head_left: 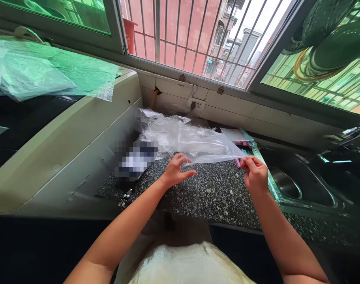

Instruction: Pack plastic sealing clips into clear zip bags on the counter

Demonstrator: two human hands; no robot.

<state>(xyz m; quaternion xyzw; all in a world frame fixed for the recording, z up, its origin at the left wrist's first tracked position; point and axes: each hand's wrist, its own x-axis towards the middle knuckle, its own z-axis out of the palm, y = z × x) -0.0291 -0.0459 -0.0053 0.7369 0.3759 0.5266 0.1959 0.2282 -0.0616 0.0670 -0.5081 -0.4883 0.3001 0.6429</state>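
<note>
A clear plastic bag (pixel 194 142) lies crumpled on the speckled dark granite counter (pixel 215 193), reaching back toward the window wall. My left hand (pixel 176 170) pinches the bag's near edge at its left part, fingers curled around the film. My right hand (pixel 255 172) pinches the same edge at its right corner, just beside the sink. The edge is stretched flat between both hands, slightly above the counter.
A steel sink (pixel 295 181) sits to the right. A white appliance (pixel 64 146) with green-tinted plastic sheets (pixel 44 71) on top stands at the left. A blurred dark object (pixel 135 159) lies left of the bag. A barred window (pixel 197 35) and a wall socket (pixel 195 104) are behind.
</note>
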